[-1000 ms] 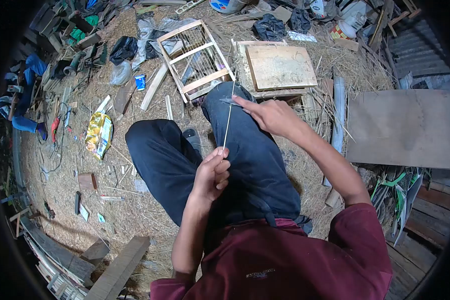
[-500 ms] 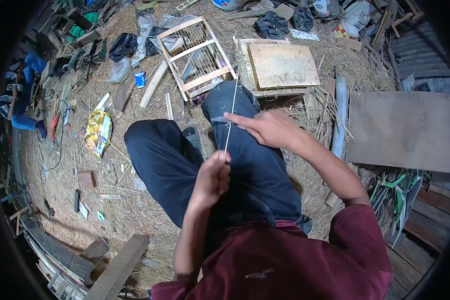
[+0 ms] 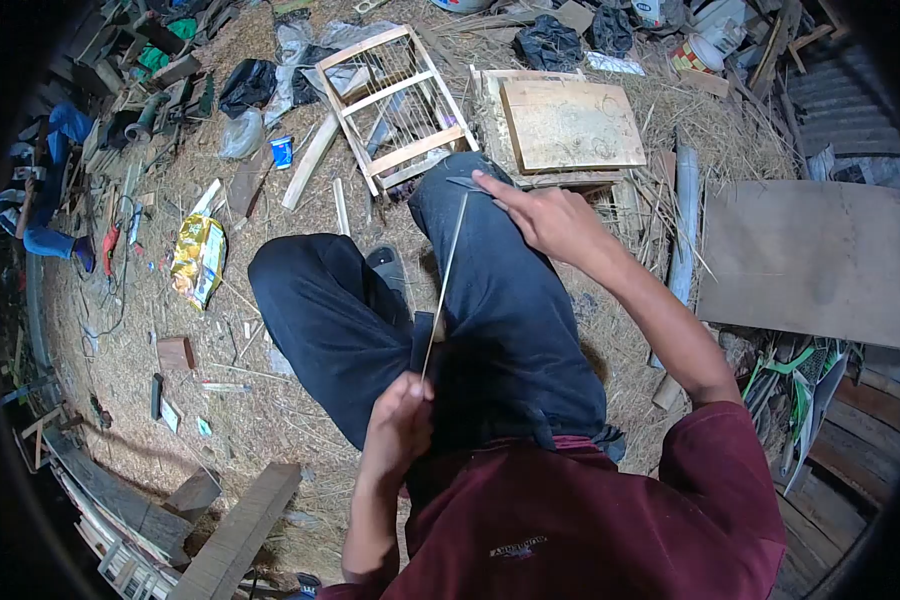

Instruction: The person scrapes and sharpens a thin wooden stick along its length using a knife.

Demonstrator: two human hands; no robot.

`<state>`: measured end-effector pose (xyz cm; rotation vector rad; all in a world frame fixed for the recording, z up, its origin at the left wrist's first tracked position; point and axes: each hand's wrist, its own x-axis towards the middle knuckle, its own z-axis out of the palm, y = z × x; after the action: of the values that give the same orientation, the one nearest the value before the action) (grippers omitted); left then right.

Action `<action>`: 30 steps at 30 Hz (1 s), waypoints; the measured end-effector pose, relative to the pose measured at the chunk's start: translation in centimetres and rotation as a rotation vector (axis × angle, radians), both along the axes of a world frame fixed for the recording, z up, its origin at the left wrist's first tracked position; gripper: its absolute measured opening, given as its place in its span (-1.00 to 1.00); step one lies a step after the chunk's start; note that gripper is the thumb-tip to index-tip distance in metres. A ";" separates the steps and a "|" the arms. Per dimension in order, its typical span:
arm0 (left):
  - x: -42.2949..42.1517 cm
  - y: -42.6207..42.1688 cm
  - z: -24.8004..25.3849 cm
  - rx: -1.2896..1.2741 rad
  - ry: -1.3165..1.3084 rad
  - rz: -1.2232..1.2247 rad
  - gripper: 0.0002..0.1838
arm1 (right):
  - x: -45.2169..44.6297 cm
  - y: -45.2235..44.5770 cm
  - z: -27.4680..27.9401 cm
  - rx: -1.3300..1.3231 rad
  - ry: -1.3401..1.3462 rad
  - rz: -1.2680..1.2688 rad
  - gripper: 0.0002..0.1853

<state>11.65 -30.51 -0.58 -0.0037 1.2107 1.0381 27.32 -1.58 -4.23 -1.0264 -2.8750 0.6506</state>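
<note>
My left hand [image 3: 400,425] is closed on the lower end of a thin pale stick [image 3: 446,275], which slants up over my lap. My right hand [image 3: 550,220] holds a small grey blade [image 3: 464,183] above my knee, its index finger stretched along the back. The stick's upper end lies just below the blade; whether they touch I cannot tell. A dark flat piece [image 3: 422,340] shows beside the stick between my thighs.
A wooden frame with thin bars [image 3: 400,105] stands ahead, beside a wooden board [image 3: 573,125]. A yellow packet [image 3: 199,260] lies left, a large flat panel [image 3: 810,262] right. Another person's blue-clad leg [image 3: 50,240] shows at far left.
My left hand has drawn back toward my body with the stick. The right hand dipped down the stick, then moved up again with the blade. More of the stick now shows between them.
</note>
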 end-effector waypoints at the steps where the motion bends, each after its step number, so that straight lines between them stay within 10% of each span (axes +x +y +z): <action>1: 0.0 -0.4 0.2 0.010 0.057 -0.007 -0.78 | -0.1 0.3 -0.1 0.010 0.016 -0.023 -0.47; 5: 0.5 0.8 -0.7 0.144 0.456 -0.096 -0.76 | -0.4 -0.4 -0.1 -0.102 0.252 -0.012 -0.49; 17: 0.9 6.8 -7.6 0.577 0.976 -0.137 -0.76 | -0.1 -2.2 1.1 0.088 -0.136 0.193 -0.46; 23: 1.3 3.2 -3.2 0.131 0.454 -0.130 -0.82 | 0.0 -2.6 1.2 0.096 -0.141 0.181 -0.42; 30: 1.7 -2.5 -1.7 0.184 0.647 -0.224 -0.78 | 0.2 -0.7 0.1 0.001 -0.036 0.037 -0.47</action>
<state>13.32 -33.03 -2.23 0.6393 1.6419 0.9761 27.52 -2.26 -4.18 -0.9973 -2.9314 0.6395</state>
